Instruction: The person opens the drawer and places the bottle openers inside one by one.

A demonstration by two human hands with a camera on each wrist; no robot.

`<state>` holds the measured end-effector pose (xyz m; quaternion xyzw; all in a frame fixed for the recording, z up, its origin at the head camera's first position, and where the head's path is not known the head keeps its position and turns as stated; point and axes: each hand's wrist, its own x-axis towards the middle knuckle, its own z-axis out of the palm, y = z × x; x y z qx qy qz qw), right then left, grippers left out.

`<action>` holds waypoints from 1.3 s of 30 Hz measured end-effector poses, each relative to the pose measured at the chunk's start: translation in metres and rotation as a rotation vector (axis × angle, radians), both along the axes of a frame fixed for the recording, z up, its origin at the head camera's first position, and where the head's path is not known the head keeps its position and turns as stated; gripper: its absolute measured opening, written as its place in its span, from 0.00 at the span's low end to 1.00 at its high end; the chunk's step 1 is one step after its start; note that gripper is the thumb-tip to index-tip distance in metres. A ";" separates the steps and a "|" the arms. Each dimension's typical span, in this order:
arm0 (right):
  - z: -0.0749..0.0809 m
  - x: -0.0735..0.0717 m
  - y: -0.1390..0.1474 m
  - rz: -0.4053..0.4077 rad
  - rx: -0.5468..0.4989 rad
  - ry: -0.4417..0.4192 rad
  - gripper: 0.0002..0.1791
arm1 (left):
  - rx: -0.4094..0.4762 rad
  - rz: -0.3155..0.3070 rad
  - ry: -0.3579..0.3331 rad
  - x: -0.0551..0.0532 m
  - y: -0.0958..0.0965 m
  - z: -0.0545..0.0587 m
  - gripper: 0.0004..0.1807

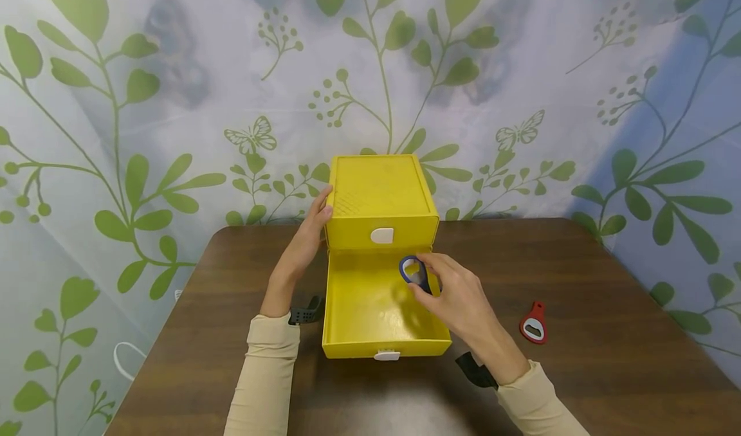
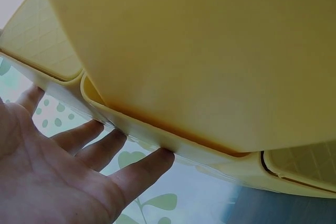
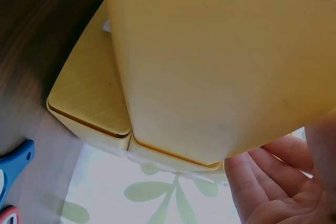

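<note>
A two-tier yellow drawer box (image 1: 382, 188) stands at the back of the table, its lower drawer (image 1: 370, 349) pulled out. On the box's left side rests my left hand (image 1: 302, 246), with its fingers stretched along the wall. The left wrist view shows these fingertips (image 2: 167, 155) right at the yellow edge. Over the right part of the open drawer, my right hand (image 1: 460, 298) pinches a blue bottle opener (image 1: 408, 279) between thumb and fingers, its ring end upward. In the right wrist view, right-hand fingers (image 3: 244, 182) show beside the yellow box and no opener shows between them.
A red bottle opener (image 1: 533, 325) with a white inset lies on the brown table (image 1: 608, 359), right of the drawer. In the right wrist view, a blue piece (image 3: 18, 163) and a red one (image 3: 10, 216) show at the left edge. A leaf-patterned curtain (image 1: 509, 101) hangs behind.
</note>
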<state>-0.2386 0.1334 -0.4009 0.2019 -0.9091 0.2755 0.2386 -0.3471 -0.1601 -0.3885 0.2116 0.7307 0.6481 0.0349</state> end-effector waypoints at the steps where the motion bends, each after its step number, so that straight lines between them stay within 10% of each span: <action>1: 0.000 0.000 0.000 -0.004 0.003 -0.001 0.29 | 0.000 0.000 0.000 0.000 0.000 0.000 0.32; 39: -0.008 -0.021 0.043 -0.150 -0.094 -0.167 0.25 | 0.003 -0.004 0.019 0.003 0.000 -0.001 0.32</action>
